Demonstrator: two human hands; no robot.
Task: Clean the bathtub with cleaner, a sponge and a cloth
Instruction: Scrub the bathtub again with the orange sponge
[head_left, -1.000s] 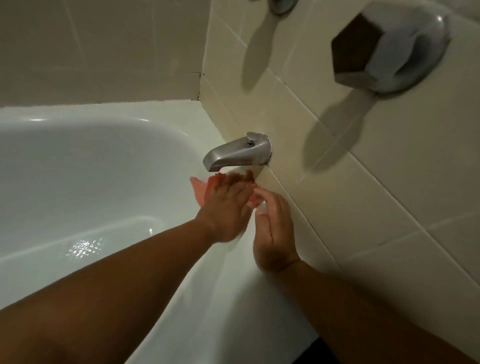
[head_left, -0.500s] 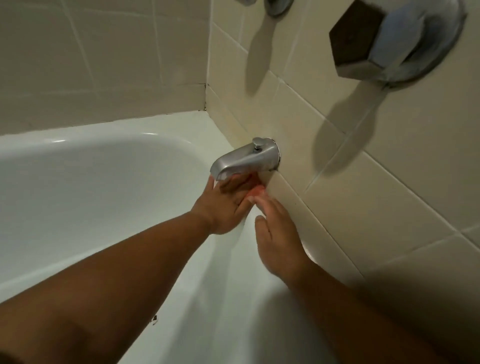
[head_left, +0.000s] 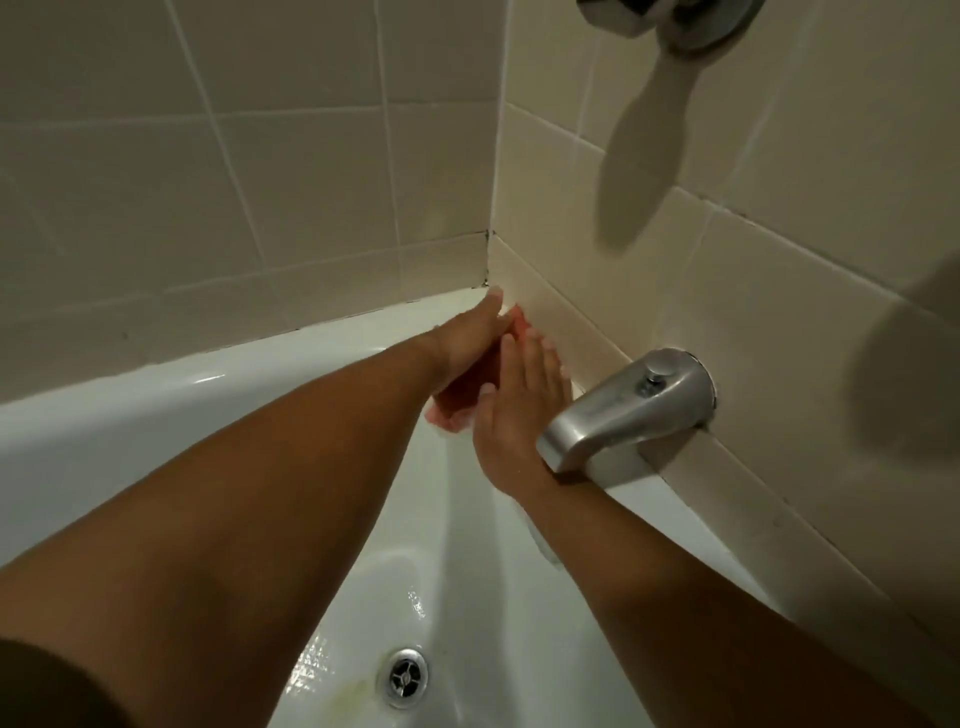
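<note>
Both hands have slid from under the spout (head_left: 623, 410) toward the corner; left hand (head_left: 467, 348) presses a soft, wet pink cloth (head_left: 457, 410) flat on the bathtub (head_left: 156, 410) rim, right hand (head_left: 519, 410) spread open beside it. Limp and light, it probably bunches easily.

Most of the pink cloth (head_left: 457, 387) is buried between my left hand (head_left: 470, 345) and my right hand (head_left: 519, 410); only a reddish sliver near the wall corner and a pale bunched edge below my left palm show, so I cannot tell its shape or how it is folded. My left fingertips are smeared by motion. My right wrist slips behind the spout (head_left: 623, 410), whose mouth faces away from view. The wall handle (head_left: 670, 21) is chopped by the top edge, leaving only its lower rim and a long shadow. A big grey blur (head_left: 914, 364) at the right edge I cannot identify. Both my forearms run off the bottom of the frame.
</note>
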